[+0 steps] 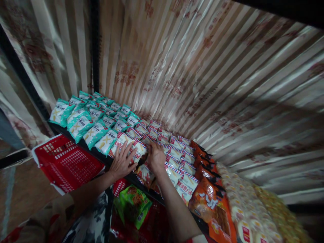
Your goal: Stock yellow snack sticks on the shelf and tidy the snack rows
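My left hand [123, 161] lies flat with fingers spread on a red-and-white striped snack packet [138, 148] at the shelf's front edge. My right hand [156, 156] rests just to its right, fingers reaching forward onto the same row of red-and-white packets [177, 153]; its fingertips press into the packets, and I cannot see whether they grip one. Teal-and-white snack packets [93, 123] fill the shelf to the left. Orange packets [211, 199] lie to the right.
A dark shelf edge [86, 147] runs diagonally under the packets. A red plastic basket [66, 162] sits below at the left. Green and red packets [133, 202] lie on a lower level. Pale packets [243, 216] continue at the right. Striped wallpaper covers the back wall.
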Demonstrator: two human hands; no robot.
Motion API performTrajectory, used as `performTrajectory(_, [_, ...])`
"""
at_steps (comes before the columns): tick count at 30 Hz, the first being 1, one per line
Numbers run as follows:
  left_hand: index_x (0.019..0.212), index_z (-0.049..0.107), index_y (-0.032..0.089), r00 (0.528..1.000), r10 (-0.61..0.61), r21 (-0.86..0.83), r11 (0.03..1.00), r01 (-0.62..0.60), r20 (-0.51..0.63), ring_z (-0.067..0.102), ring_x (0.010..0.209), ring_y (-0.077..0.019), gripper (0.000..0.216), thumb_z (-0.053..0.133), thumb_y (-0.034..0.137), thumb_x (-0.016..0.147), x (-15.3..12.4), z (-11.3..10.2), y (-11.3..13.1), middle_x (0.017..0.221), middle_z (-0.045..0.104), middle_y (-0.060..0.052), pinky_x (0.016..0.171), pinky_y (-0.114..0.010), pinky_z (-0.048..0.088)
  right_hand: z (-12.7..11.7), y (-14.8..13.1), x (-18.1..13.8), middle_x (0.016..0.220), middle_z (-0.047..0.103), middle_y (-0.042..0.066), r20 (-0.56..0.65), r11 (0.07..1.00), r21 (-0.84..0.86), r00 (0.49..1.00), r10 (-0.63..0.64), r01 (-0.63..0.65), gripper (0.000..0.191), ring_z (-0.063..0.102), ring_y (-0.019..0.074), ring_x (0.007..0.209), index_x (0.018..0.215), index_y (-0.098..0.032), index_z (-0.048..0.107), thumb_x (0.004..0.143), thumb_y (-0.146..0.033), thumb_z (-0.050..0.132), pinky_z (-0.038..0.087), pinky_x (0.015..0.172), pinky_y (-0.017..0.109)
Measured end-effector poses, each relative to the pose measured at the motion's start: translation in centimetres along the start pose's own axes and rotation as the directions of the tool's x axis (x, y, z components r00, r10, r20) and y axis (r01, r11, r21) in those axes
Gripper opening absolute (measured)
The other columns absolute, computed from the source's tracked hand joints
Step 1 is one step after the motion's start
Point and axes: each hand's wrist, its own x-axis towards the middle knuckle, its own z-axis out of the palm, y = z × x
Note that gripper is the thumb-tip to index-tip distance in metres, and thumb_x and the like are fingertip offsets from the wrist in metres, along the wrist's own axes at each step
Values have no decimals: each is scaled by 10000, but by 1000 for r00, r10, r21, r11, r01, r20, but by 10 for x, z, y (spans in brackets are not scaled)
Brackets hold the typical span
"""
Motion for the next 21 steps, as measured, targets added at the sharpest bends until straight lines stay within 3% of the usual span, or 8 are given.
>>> performTrajectory(4, [1357, 438, 168, 1000, -2, -8, 1000, 2, 6, 130, 1402, -357, 565, 533, 390, 846, 0, 0, 0, 1478, 301, -170, 1097, -587, 155, 0, 10, 23, 1024, 657, 133, 17, 994, -43, 995, -99, 99, 289, 515, 251, 1045, 1034, -147, 652, 881, -137, 407, 332, 963, 377])
performTrajectory(7, [1346, 450, 166, 1000, -1, -6, 1000, 1, 7, 136, 1401, -358, 555, 539, 373, 839, 0, -1, 0, 1473, 310, -171, 1096, -585, 165, 3, 12, 42, 1038, 666, 143, 121, 985, -75, 982, -145, 154, 313, 534, 247, 1052, 1073, -135, 651, 860, -112, 423, 295, 1005, 390])
performTrajectory(13, [1332, 469, 172, 1000, -23, -18, 1000, 23, 11, 177, 1392, -353, 548, 538, 410, 842, 2, -2, 2, 1460, 339, -164, 1097, -574, 178, 9, 15, 69, 1142, 653, 95, 443, 975, -203, 897, 11, 88, 400, 551, 199, 1074, 1282, -197, 528, 906, -201, 393, 308, 979, 318])
performTrajectory(21, [1339, 461, 174, 1000, -23, -10, 1000, 24, 16, 187, 1390, -352, 570, 547, 422, 833, 2, -2, 2, 1463, 336, -159, 1094, -565, 189, 14, 19, 85, 1166, 651, 27, 469, 984, -175, 882, 46, 42, 366, 560, 170, 1087, 1202, -247, 605, 879, -226, 434, 358, 945, 257])
